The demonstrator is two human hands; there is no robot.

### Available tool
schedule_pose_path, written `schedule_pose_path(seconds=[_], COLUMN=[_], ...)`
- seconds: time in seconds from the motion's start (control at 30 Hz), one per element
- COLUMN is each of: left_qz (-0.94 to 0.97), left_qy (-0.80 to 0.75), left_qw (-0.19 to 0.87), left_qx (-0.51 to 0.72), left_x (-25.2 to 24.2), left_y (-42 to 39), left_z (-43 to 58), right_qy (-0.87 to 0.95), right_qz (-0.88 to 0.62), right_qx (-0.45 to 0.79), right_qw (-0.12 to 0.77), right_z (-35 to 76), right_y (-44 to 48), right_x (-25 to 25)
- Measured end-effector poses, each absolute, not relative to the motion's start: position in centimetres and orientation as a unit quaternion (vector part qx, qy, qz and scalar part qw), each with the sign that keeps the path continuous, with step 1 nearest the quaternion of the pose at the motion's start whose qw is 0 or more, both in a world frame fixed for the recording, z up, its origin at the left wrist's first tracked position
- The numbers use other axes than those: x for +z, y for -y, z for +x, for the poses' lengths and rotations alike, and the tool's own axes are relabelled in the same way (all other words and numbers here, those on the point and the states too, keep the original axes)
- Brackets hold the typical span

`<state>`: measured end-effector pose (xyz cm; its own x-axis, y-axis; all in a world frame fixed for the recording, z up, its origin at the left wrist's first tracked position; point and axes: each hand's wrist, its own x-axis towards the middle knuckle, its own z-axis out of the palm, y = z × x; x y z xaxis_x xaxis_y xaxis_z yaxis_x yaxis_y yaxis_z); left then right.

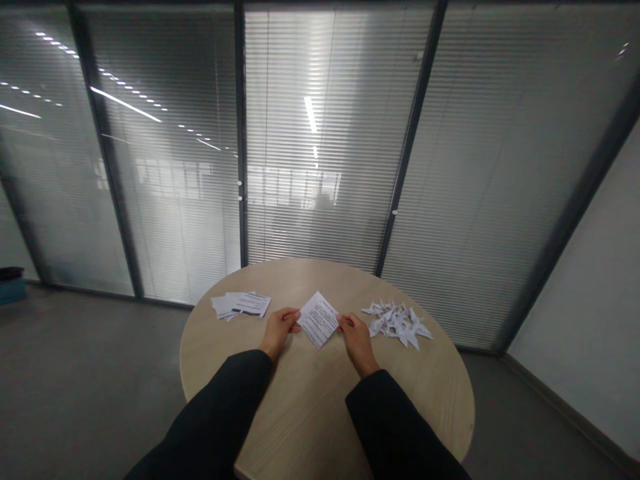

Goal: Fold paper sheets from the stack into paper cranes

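Bridging left hand [281,328] and right hand [357,337] — paper [319,320] (corners pinched).

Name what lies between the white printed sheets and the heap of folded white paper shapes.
Head view, left to right: the left hand, a square white printed paper turned cornerwise, and the right hand; both hands hold the paper.

Two dark-sleeved forearms [215,407] stretch in over the near edge of the worktop [310,407], left hand [281,328] and right hand [357,335] (nearly level, too!) facing each other, each in a thumb-and-finger pinch.
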<state>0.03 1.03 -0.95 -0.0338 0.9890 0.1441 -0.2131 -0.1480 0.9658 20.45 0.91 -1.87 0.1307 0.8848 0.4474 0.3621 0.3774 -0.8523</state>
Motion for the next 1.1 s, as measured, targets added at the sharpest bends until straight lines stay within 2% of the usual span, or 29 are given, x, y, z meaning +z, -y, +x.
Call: schedule_pose_path(seconds=[0.67,0.9,1.1], left_qz=[0.498,0.506,0.506], left_qy=[-0.398,-0.4,-0.405], left_qw=[0.501,0.493,0.49], left_qx=[0.585,0.584,0.583], left_x=[-1.66,-1.54,-1.33], left_y=[-1.61,-1.45,-1.29], left_z=[0.01,-0.04,-0.02], right_qy=[0.618,0.647,0.65], right_qz=[-0.508,-0.528,-0.52], right_qx=[0.242,0.18,0.186], right_qw=[0.548,0.52,0.522], right_z=[20.31,20.29,20.1], right_y=[-0.67,-0.38,-0.02], right_x=[-1.7,-1.34,-0.96])
